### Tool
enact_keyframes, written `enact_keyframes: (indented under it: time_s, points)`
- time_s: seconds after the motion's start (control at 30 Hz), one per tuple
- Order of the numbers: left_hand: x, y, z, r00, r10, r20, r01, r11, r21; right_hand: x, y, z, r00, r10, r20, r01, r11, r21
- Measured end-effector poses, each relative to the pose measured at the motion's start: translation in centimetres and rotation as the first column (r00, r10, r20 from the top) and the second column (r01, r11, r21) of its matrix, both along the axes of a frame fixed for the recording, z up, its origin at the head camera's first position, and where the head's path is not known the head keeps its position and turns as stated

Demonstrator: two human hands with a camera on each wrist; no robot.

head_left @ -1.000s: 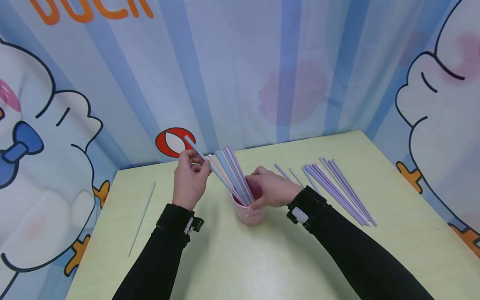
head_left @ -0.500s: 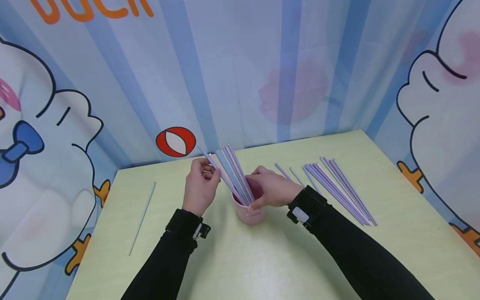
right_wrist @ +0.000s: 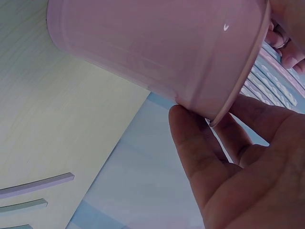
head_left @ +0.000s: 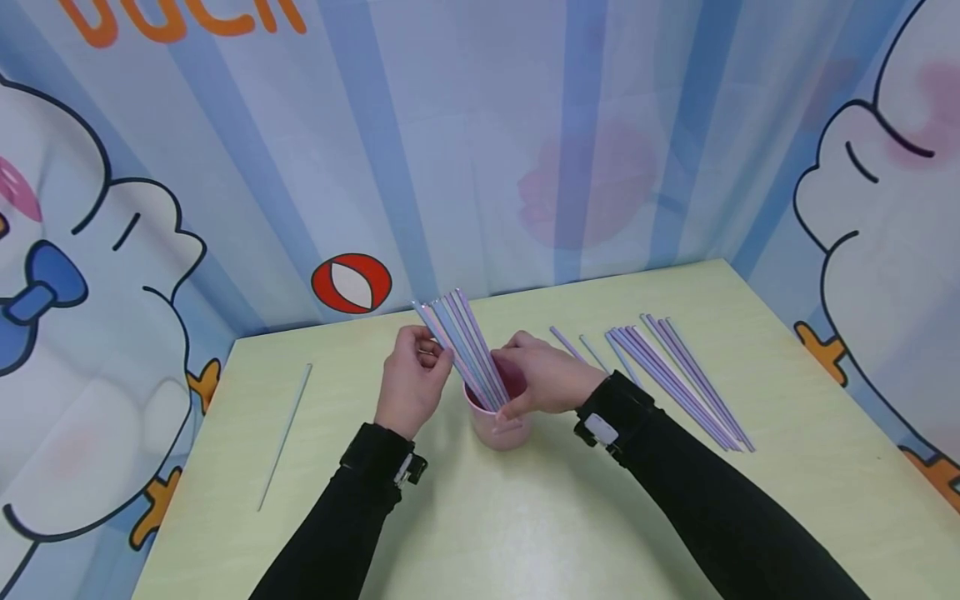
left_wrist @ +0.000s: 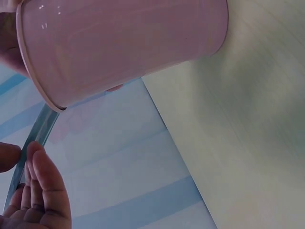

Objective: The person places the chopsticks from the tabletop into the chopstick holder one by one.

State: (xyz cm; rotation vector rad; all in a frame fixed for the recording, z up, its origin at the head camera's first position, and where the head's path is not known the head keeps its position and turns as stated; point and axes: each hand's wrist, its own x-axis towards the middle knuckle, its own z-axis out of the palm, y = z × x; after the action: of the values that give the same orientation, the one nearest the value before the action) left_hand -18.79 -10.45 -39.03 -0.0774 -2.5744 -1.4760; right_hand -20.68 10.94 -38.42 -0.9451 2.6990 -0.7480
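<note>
Blue straw point(left_wrist: 42, 126) moved beside bundled straws point(head_left: 468, 346), left hand point(head_left: 411, 385) pinching it, right hand point(head_left: 553, 377) gripping pink cup point(head_left: 493, 433)

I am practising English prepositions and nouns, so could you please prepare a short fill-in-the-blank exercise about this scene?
1. The right hand holds a cup whose colour is ____.
2. The left hand pinches a stick between its fingers and ____.
3. Left of the cup, exactly ____ lone stick lies on the table.
4. The bunched sticks lie on the cup's ____ side.

Missing words: pink; thumb; one; right.
</note>
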Motion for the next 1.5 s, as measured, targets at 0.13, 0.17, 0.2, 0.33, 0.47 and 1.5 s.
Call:
enact_keyframes:
  time_s: [0.13,0.17,0.2,0.33,0.47,1.5]
  points:
    - [0.1,0.1,-0.3,1.000,-0.003,0.005,0.003,1.000,-0.014,0.0,0.0,0.0,1.000,-0.005,-0.002,0.005,1.000,0.007]
    - [0.1,0.2,-0.3,1.000,-0.004,0.008,0.004,1.000,-0.014,0.0,0.0,0.1,1.000,-0.007,0.001,0.007,1.000,0.006]
    - [0.1,0.2,-0.4,1.000,-0.006,0.010,0.006,1.000,-0.014,0.0,0.0,0.0,1.000,-0.008,0.001,0.008,1.000,0.005]
    - [0.1,0.2,-0.7,1.000,-0.011,0.018,0.011,1.000,-0.017,0.0,0.0,0.0,1.000,-0.006,-0.002,0.006,1.000,0.001]
    - [0.0,0.2,-0.8,1.000,-0.015,0.024,0.015,1.000,-0.019,-0.1,0.1,-0.1,1.000,-0.006,-0.003,0.006,1.000,0.001]
    - [-0.9,-14.3,-4.9,0.979,0.206,-0.004,-0.179,0.841,-0.511,0.0,0.1,0.1,1.000,-0.023,0.015,0.023,1.000,0.015]
